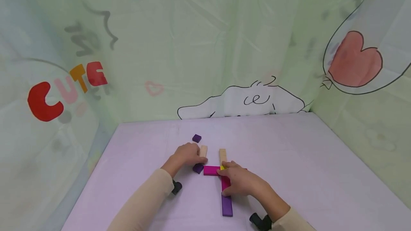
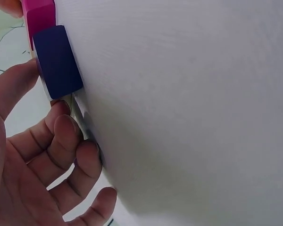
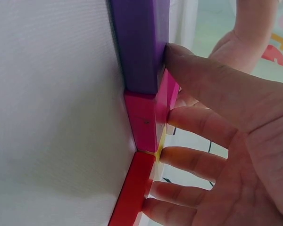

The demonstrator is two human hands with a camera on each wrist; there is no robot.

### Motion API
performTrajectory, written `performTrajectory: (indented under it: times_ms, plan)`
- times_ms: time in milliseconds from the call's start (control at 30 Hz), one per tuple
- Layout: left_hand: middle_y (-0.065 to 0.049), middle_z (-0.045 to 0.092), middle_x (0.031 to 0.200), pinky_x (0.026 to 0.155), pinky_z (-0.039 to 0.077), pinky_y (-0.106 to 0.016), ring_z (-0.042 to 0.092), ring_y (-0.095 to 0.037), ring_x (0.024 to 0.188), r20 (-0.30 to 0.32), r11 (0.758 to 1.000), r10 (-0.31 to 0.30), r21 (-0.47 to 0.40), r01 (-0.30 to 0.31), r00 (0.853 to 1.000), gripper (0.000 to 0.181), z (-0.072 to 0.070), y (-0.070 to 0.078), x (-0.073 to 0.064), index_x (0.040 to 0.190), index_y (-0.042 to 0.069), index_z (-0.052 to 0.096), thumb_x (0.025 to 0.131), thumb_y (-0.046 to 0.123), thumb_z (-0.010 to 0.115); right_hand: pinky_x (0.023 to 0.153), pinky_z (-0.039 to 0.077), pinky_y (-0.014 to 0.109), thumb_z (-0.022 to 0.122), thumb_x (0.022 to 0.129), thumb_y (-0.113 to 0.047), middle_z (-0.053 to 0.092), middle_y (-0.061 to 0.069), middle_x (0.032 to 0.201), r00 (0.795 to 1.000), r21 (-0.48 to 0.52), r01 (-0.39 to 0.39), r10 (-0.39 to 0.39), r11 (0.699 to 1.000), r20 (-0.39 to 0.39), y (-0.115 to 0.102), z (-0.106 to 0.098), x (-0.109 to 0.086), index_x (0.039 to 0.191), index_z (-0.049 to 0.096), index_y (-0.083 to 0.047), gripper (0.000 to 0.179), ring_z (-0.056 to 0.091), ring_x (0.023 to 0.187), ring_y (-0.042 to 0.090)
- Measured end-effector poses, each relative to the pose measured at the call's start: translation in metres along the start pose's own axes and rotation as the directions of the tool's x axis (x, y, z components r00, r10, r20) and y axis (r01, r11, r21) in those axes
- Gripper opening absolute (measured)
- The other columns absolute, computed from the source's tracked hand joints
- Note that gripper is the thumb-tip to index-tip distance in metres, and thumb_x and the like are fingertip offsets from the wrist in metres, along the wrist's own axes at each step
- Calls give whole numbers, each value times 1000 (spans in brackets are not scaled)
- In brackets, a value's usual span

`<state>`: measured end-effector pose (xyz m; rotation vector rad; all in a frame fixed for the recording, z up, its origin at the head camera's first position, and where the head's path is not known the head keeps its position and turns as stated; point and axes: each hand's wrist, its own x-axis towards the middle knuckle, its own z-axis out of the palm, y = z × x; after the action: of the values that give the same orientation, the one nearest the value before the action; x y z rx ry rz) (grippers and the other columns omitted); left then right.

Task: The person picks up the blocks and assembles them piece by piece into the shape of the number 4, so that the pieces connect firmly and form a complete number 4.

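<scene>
My left hand (image 1: 188, 153) pinches a plain wooden block (image 1: 203, 151) between thumb and fingers. Just on the near side of that hand lies a small purple block (image 1: 198, 168), which hides most of the wooden one in the left wrist view. Fingers of my right hand (image 1: 242, 179) spread fairly straight over a cross of blocks, touching their tops and edges. Its near arm has a purple block (image 1: 227, 206) and a magenta block (image 3: 144, 122); a yellow block (image 1: 223, 167) marks the middle. Another magenta block (image 1: 211, 170) points left, a wooden block (image 1: 223, 154) away, and a red block (image 3: 133, 188) right.
Another small purple block (image 1: 197, 138) lies beyond the left hand. A pale lilac cloth covers the table (image 1: 144, 138). Printed curtains (image 1: 205, 45) stand around its back and sides. Dark wrist-mounted devices (image 1: 260, 221) sit beside both wrists, close above the cloth.
</scene>
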<state>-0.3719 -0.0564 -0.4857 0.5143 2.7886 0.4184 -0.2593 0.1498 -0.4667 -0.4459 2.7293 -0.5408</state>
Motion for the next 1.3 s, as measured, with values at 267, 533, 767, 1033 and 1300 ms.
performTrajectory:
  times_ms: [267, 533, 767, 1033, 1300]
  plan:
    - [3, 55, 66, 56, 37, -27, 49, -13, 62, -2, 1000, -1, 0, 1, 1000, 39, 1, -1, 2, 75, 14, 65, 89, 49, 76, 112, 41, 65, 91, 79, -27, 45, 18, 159, 1000, 16, -5, 5, 1000, 1, -1, -1, 1, 138, 67, -9, 67, 33, 151, 47]
    - [4, 51, 62, 55, 36, -27, 48, -12, 60, 13, 1000, 3, 10, -4, 1000, 44, 0, 0, 2, 67, 15, 61, 88, 50, 76, 112, 42, 64, 91, 79, -28, 44, 17, 160, 1000, 11, -9, 9, 1000, 2, 0, -1, 2, 139, 66, -10, 67, 34, 151, 47]
    - [4, 51, 61, 55, 36, -27, 47, -12, 60, 18, 1000, 3, 10, -4, 1000, 45, 1, 0, 1, 65, 15, 59, 88, 49, 76, 113, 41, 64, 90, 79, -26, 44, 17, 160, 1000, 16, -12, 12, 1000, 7, 0, -1, 1, 139, 66, -9, 66, 33, 151, 47]
    - [4, 50, 62, 55, 35, -27, 47, -12, 60, 25, 1000, -2, 16, 1, 1000, 46, 0, 2, -3, 66, 15, 58, 88, 50, 76, 114, 40, 64, 90, 79, -26, 45, 18, 159, 1000, 12, -7, 7, 1000, 3, 0, 1, 1, 138, 67, -9, 65, 34, 151, 46]
    - [1, 53, 68, 58, 39, -28, 49, -14, 64, 3, 1000, -3, -22, 3, 1000, 43, -1, -5, -2, 79, 11, 67, 103, 45, 56, 113, 41, 64, 90, 79, -26, 45, 17, 159, 1000, 9, -11, 11, 1000, 3, 0, 2, 2, 138, 67, -9, 66, 35, 151, 46]
